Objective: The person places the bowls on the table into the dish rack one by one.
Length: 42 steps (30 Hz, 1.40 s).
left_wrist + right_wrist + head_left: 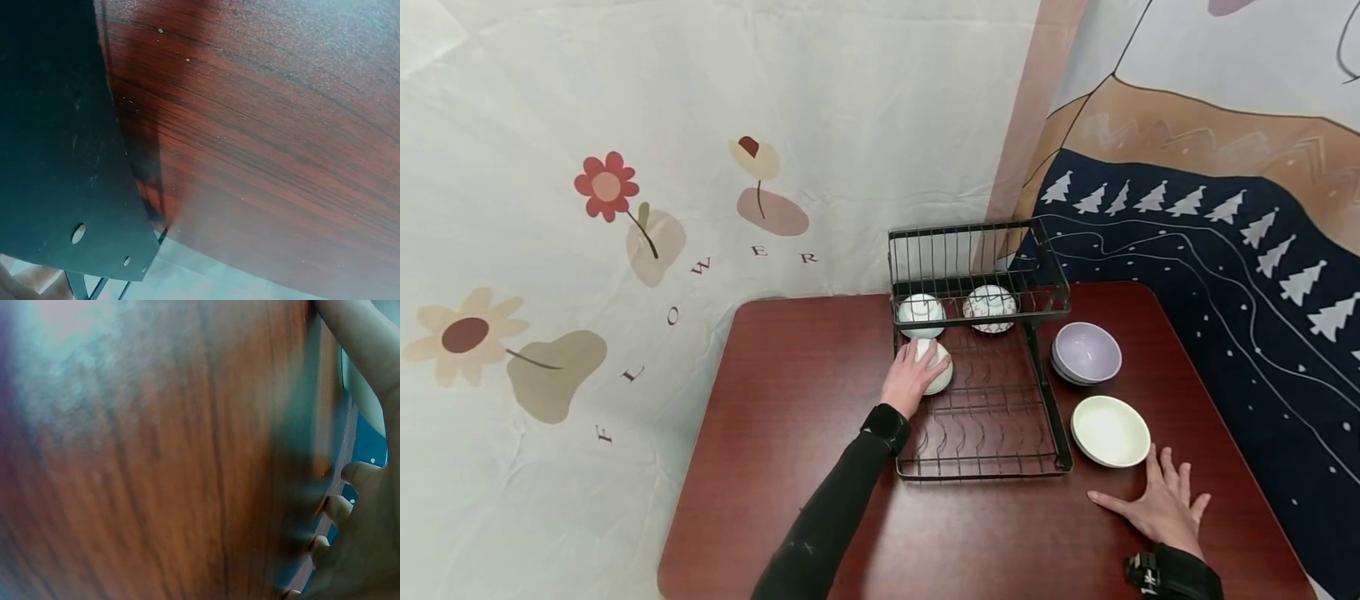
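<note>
My left hand (908, 382) grips an upturned cream-white bowl (942, 380) at the left side of the black dish rack (985, 478), fingers over its top. In the left wrist view a dark panel with small holes (56, 150) covers most of that hand; only some fingers show at the bottom left corner. My right hand (1165, 508) spreads its fingers close over the table, holding nothing. Its fingertips reach the near right edge of a pale cream dish (1111, 431). In the right wrist view the hand (369, 531) appears along the right side.
Under the rack's upper tier sit a pale bowl (921, 315) and a patterned bowl (991, 307), both upturned. Stacked lilac bowls (1086, 353) stand right of the rack. The reddish-brown table (797, 392) meets a printed cloth backdrop (850, 108) behind.
</note>
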### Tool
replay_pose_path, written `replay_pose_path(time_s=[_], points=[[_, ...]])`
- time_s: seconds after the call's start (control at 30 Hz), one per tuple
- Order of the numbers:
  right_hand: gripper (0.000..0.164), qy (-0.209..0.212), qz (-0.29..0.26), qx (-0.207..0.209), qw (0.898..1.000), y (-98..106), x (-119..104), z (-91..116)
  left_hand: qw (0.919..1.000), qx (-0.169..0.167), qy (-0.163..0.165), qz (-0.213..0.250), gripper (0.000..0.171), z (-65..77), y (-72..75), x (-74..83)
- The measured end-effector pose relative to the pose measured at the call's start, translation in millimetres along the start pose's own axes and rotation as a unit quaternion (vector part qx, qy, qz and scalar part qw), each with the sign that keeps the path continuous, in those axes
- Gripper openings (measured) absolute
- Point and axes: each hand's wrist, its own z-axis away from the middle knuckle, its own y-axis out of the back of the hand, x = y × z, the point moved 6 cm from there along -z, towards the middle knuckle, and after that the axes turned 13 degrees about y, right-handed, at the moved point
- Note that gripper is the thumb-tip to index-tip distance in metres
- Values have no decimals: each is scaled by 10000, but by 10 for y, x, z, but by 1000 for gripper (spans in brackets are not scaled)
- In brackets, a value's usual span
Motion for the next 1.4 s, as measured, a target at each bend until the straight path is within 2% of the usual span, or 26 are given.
replay_pose_path(time_s=[0.1, 0.47, 0.67, 0.87, 1.07, 1.17, 1.27, 1.33, 1.4], points=[[159, -3, 7, 1, 10000, 4, 0, 4, 10000, 25, 17, -4, 67, 0, 8, 0], [158, 17, 17, -5, 10000, -2, -8, 4, 9997, -225, 117, 16, 73, 7, 17, -13], [157, 20, 18, -36, 10000, -3, -27, 6, 9997, -205, 106, 32, 76, 23, 0, -28], [159, -136, -21, -135, 9998, 7, -16, 18, 9988, -188, -2, 449, 84, 61, 24, -44], [161, -104, -48, -125, 9999, -19, 7, 24, 9970, -290, -201, 692, 96, 131, 143, -99], [161, -39, -37, -54, 10000, -19, 20, 25, 9947, -37, -323, 973, 84, 176, 268, -161], [160, -46, 5, -42, 10000, -13, 31, 28, 9884, 518, -396, 1375, 66, 241, 406, -258], [160, -65, 19, -74, 10000, -7, 35, 24, 9816, 885, -291, 1664, 59, 296, 475, -355], [160, -82, 37, -98, 9999, -2, 38, 22, 9734, 1124, -45, 1995, 55, 361, 518, -476]])
